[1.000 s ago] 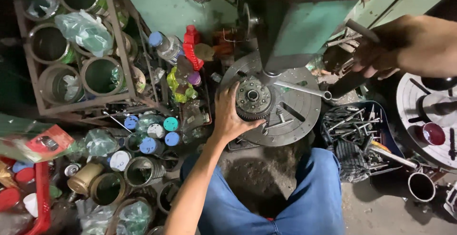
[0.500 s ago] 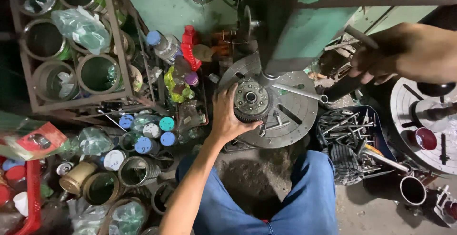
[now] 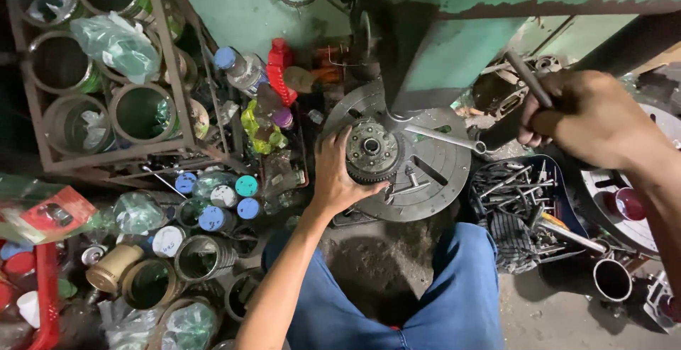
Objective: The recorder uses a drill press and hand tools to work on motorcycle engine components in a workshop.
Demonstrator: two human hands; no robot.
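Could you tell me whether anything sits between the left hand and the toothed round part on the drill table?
Nothing visible does. The left hand already rests against the toothed round part, fingers curled over its left edge on the round slotted table. The right hand is apart, its grip closed on a metal lever.

We look steeply down from one head-worn camera, close over our knees, facing the round machine plate [image 3: 418, 162] and the cluttered floor [image 3: 539, 314].

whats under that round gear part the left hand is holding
The toothed round part, steadied by the left hand, sits on a round slotted metal table of the green machine. A wrench lies beside it. The table surface directly beneath is covered.
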